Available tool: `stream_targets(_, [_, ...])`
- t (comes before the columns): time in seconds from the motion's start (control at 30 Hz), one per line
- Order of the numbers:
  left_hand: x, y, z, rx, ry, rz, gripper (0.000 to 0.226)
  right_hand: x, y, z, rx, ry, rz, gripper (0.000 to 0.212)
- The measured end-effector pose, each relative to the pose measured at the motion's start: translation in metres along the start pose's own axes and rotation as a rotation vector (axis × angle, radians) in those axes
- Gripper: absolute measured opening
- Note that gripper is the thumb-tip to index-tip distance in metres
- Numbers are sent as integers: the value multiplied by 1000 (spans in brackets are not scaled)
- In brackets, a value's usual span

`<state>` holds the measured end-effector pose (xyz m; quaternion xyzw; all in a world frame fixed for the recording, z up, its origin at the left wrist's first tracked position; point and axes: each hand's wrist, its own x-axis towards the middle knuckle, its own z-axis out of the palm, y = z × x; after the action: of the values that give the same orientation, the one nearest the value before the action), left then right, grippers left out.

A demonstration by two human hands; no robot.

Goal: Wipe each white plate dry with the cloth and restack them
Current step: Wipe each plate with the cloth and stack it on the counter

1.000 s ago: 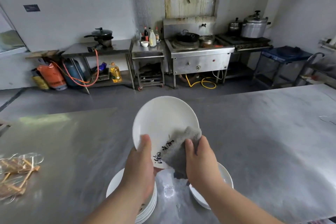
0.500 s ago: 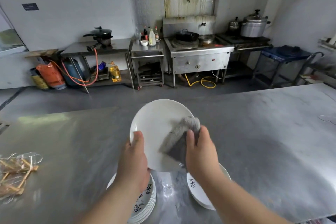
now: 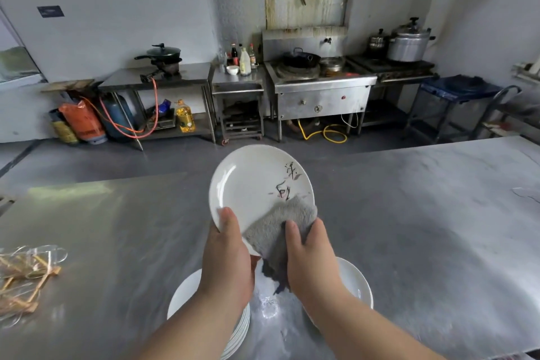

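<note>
Held up at the centre of the frame, tilted toward the camera, is a round white plate with dark brush-script marks (image 3: 257, 184). The left hand (image 3: 228, 260) grips its lower left rim, thumb on the face and fingers hidden behind. The right hand (image 3: 309, 257) pinches a grey fuzzy cloth (image 3: 277, 228) against the plate's lower right edge, thumb on top; the cloth's tail hangs down between the wrists.

Below the hands, a stack of white plates (image 3: 187, 292) sits at lower centre-left, partly covered by the left forearm. A second, lower group of white plates (image 3: 353, 280) lies just right of it, half hidden by the right forearm. At the left edge lies a loose bundle of clear plastic and wooden sticks (image 3: 26, 272), well apart from the plates.

All of this rests on a broad, scuffed stainless steel table (image 3: 409, 228) that fills the lower half of the frame. Beyond it is a grey floor and pale walls. At upper centre stands a steel wok stove (image 3: 321, 93) carrying a black wok (image 3: 301, 58), with a coiled yellow hose (image 3: 324, 134) beneath. A large aluminium lidded pot (image 3: 409, 44) sits at upper right. Sauce bottles (image 3: 245, 57) stand left of the stove. At upper left, a steel bench holds a black lidded pan (image 3: 163, 54), with a yellow oil bottle (image 3: 184, 115), a blue gas cylinder (image 3: 117, 117) and an orange gas cylinder (image 3: 83, 123) below.
</note>
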<state>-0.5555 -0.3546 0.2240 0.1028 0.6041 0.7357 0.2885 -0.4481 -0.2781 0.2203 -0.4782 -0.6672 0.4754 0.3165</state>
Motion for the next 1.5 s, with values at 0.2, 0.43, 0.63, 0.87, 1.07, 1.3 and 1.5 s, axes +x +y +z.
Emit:
stream_targets(0.2, [13,8,-10,-228,-216,-125,56,67,-38,-55,-179,-94,-268,13])
stream_targets(0.43, [15,-4,-3,-163,-22,-74,48,3,0,-19,11,47,-42,10])
stream_targets(0.63, [16,-4,-12,-261,-32,-76,36,30,-17,-31,-216,-80,-129,18])
stream_targets(0.87, [10,-3,-10,-175,-50,-77,36,7,1,-22,-59,-52,-37,13])
stream_targets(1.07, [13,2,-25,11,4,-132,36,41,-2,-52,-453,-244,-56,43])
stream_targets(1.3, [4,3,-19,395,-27,-240,60,59,0,-43,-211,-158,99,39])
stream_targets(1.5, [10,1,-39,394,-435,-656,144,39,6,-35,92,-48,10,33])
